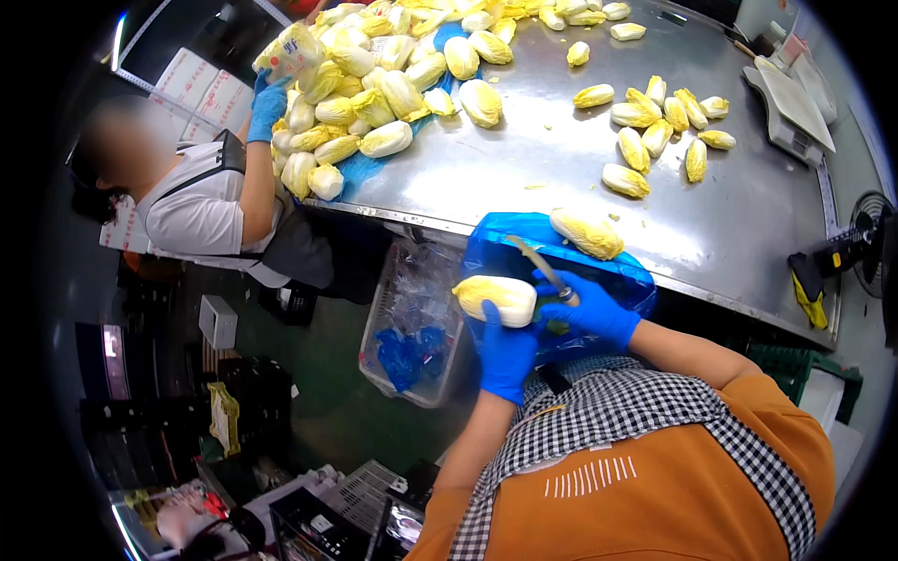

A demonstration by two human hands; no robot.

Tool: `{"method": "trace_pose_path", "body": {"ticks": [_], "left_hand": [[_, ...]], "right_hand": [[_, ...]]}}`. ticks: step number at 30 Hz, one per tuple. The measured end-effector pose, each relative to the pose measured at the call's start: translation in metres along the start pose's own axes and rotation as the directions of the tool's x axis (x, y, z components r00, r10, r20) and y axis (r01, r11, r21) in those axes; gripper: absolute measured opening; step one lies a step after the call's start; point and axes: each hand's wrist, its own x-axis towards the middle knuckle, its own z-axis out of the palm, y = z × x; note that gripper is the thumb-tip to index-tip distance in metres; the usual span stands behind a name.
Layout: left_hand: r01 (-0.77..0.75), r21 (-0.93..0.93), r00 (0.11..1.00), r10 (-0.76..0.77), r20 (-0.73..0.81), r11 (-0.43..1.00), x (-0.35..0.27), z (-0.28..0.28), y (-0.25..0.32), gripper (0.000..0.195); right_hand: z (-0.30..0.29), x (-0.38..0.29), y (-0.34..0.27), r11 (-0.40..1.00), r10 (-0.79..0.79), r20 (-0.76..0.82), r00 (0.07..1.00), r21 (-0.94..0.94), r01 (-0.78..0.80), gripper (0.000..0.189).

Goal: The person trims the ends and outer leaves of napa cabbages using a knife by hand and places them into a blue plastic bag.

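Observation:
My left hand (506, 354), in a blue glove, holds a napa cabbage (499, 300) with a yellow leafy tip and white base. My right hand (591, 308), also gloved in blue, grips the handle of a knife (539, 265) with a curved blade. The blade points up and left, just above the cabbage. Both hands are over a container lined with a blue plastic bag (491, 235), its inside mostly dark. Another napa cabbage (586, 233) lies beyond my right hand, at the junction of bag and table edge.
The steel table (449, 175) bears a large heap of napa cabbages (365, 77) and a smaller group (656, 133). A scale (793, 112) and a fan (870, 238) stand right. A clear bin (449, 372) holds plastic bags. At left, a co-worker (203, 196) holds a wrapped package (289, 52).

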Motion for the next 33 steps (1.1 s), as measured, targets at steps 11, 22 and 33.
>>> {"method": "trace_pose_path", "body": {"ticks": [11, 22, 33], "left_hand": [[-0.159, 0.819, 0.869, 0.315, 0.381, -0.552, -0.034, 0.063, -0.039, 0.11], [-0.168, 0.783, 0.914, 0.393, -0.104, 0.598, -0.01, 0.023, -0.059, 0.066], [-0.102, 0.819, 0.964, 0.26, -0.059, 0.564, -0.047, 0.02, -0.048, 0.072]], "right_hand": [[-0.087, -0.005, -0.001, 0.884, 0.083, 0.136, 0.987, -0.468, -0.01, 0.07], [-0.067, -0.016, -0.034, 0.83, 0.044, 0.232, 0.972, -0.55, 0.093, 0.046], [-0.075, -0.021, -0.042, 0.513, -0.21, 0.572, 0.793, -0.626, 0.587, 0.021]]}}
